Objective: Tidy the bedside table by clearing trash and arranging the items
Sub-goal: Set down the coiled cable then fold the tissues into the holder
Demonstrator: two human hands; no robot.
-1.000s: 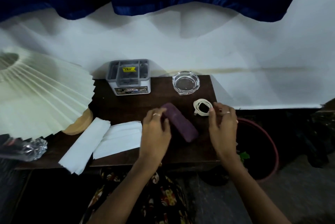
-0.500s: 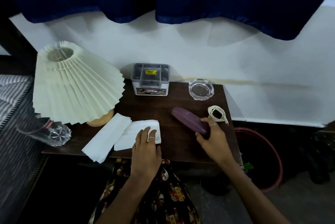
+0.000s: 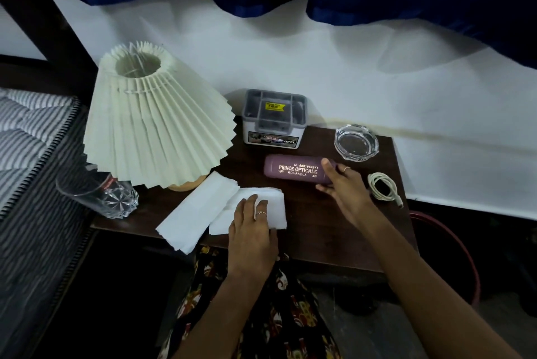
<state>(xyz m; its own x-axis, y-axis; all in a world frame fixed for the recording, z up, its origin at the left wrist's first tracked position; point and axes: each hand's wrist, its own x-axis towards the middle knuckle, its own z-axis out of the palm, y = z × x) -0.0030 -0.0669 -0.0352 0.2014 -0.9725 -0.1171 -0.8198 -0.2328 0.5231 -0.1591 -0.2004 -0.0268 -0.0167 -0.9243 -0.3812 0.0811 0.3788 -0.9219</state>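
Observation:
A purple spectacle case (image 3: pixel 293 170) printed "PRINCE OPTICALS" lies level across the middle of the dark wooden bedside table (image 3: pixel 334 231). My right hand (image 3: pixel 343 187) holds its right end, thumb below and fingers over the top. My left hand (image 3: pixel 250 231) lies flat, fingers apart, on a folded white tissue (image 3: pixel 276 207). A second folded tissue (image 3: pixel 197 213) lies beside it, hanging over the front edge. A coiled white cable (image 3: pixel 383 187) lies to the right of my right hand.
A pleated cream lamp (image 3: pixel 154 126) stands at the left, a cut drinking glass (image 3: pixel 101 193) in front of it. A grey compartment box (image 3: pixel 274 120) and a glass ashtray (image 3: pixel 356 142) line the back. A striped mattress (image 3: pixel 29 155) lies left, a red-rimmed basin (image 3: pixel 476 265) on the floor at right.
My right hand turned the purple case from a slant to lie level, closer to the grey box. My left hand moved from the case to the tissue and stays there. The view shifted left.

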